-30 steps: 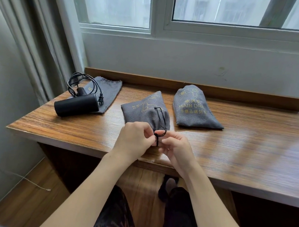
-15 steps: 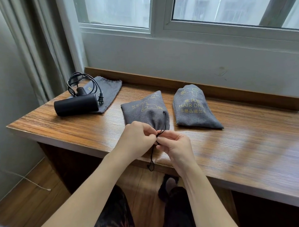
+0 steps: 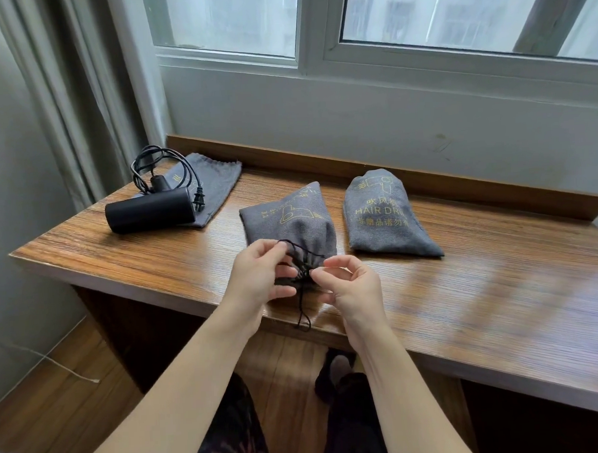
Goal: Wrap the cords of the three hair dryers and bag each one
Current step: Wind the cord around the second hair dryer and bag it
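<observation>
A filled grey drawstring bag [image 3: 292,219] lies in the middle of the wooden table [image 3: 464,287], its gathered mouth toward me. My left hand [image 3: 258,274] pinches a loop of the black drawstring [image 3: 303,313] above the mouth. My right hand [image 3: 350,287] pinches the string at the gathered mouth. Loose string ends hang over the table's front edge. A second filled grey bag [image 3: 383,215] printed HAIR DRYER lies to the right. At the far left a black hair dryer [image 3: 151,210] with its coiled cord [image 3: 165,167] rests on a flat empty grey bag [image 3: 213,182].
A wall with a window sill runs behind the table, edged by a raised wooden strip [image 3: 426,183]. A curtain [image 3: 62,99] hangs at the left. My knees and the wooden floor show below the table's front edge.
My left hand has lifted a loop of the drawstring up over the bag's mouth. The string ends now hang further down over the table edge. The bags and dryer have not moved.
</observation>
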Tool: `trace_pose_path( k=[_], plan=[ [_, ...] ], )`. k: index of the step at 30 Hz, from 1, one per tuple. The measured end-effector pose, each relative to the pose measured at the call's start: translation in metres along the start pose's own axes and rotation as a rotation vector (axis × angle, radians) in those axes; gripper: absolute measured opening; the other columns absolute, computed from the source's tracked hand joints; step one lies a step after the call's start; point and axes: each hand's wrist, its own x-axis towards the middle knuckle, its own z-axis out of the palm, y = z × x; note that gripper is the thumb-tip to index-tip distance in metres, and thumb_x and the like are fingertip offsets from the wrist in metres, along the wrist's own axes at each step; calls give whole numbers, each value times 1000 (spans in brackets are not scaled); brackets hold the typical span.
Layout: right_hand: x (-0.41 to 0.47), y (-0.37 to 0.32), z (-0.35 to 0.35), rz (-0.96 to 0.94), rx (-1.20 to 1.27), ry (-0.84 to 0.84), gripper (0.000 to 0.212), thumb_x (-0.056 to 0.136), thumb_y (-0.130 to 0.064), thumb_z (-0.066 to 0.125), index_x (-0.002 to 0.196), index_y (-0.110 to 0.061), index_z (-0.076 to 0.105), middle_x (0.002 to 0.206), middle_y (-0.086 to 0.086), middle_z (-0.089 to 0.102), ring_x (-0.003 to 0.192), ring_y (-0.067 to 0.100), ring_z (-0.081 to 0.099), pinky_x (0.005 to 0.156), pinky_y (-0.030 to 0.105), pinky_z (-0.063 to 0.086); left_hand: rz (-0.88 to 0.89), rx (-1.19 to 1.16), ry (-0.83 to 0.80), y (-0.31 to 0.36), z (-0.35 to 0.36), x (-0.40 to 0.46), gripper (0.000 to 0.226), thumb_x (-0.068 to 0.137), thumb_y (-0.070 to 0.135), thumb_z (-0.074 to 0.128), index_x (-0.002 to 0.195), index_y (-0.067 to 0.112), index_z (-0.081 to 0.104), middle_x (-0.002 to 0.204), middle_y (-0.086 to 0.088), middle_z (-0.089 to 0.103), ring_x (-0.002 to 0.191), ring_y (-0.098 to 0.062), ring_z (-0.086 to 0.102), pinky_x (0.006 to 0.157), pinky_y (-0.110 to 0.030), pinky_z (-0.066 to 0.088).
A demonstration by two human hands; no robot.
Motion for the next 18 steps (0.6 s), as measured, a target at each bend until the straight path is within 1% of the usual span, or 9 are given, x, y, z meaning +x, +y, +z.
trace_pose_path(
  k=[2, 3, 4, 6, 8, 10, 14, 18],
  plan=[
    [-1, 3, 0, -2, 15, 13, 20, 81, 0, 76, 87, -15, 64, 73, -4, 69, 62, 8, 60, 54, 24, 46, -71, -297, -70, -2, -5, -1, 19, 104, 17, 44, 87, 17, 54, 90, -3, 70, 58, -9, 59, 42, -23, 48],
    [-1, 5, 1, -5, 23, 21, 19, 83, 1, 74, 87, -16, 65, 73, -4, 68, 63, 7, 60, 54, 24, 46, -95, -403, -97, -4, -8, 0, 22, 104, 18, 42, 85, 18, 52, 87, -2, 71, 55, -8, 57, 42, -22, 47],
    [-1, 6, 0, -9, 32, 30, 19, 84, 2, 72, 87, -16, 65, 74, -3, 68, 64, 8, 60, 54, 24, 46, -117, -495, -111, -6, -10, 0, 23, 104, 19, 40, 84, 19, 51, 80, 0, 68, 52, -8, 53, 42, -21, 45],
    [-1, 7, -1, -20, 39, 57, 19, 85, 4, 69, 87, -15, 64, 74, -3, 66, 63, 8, 60, 54, 24, 46, -135, -659, -99, -11, -16, 2, 26, 104, 22, 38, 80, 20, 48, 64, 5, 53, 46, -7, 42, 41, -19, 40],
    [-1, 8, -3, -21, 36, 75, 19, 86, 4, 67, 87, -15, 64, 75, -3, 65, 63, 7, 58, 53, 23, 45, -112, -760, -50, -16, -22, 6, 29, 105, 24, 37, 77, 21, 46, 58, 8, 39, 45, -6, 35, 41, -18, 35],
    [-2, 9, -4, -15, 22, 62, 18, 88, 3, 66, 88, -15, 65, 77, -3, 63, 64, 5, 56, 53, 23, 44, -84, -788, 11, -20, -26, 7, 30, 105, 26, 36, 77, 22, 46, 57, 8, 34, 44, -6, 32, 41, -18, 32],
    [2, 9, -6, -20, -2, 44, 17, 89, 2, 63, 87, -15, 66, 79, -3, 62, 59, 6, 53, 54, 24, 45, -44, -710, 66, -26, -28, 2, 29, 106, 22, 36, 79, 20, 48, 53, 7, 31, 44, -7, 29, 42, -19, 29],
    [8, 9, -8, -48, -55, 24, 14, 94, -1, 60, 90, -15, 62, 75, -1, 56, 59, 7, 50, 57, 25, 47, -78, -647, 93, -28, -31, 0, 29, 105, 19, 37, 77, 19, 47, 52, 7, 27, 43, -7, 26, 45, -20, 27]
  ],
)
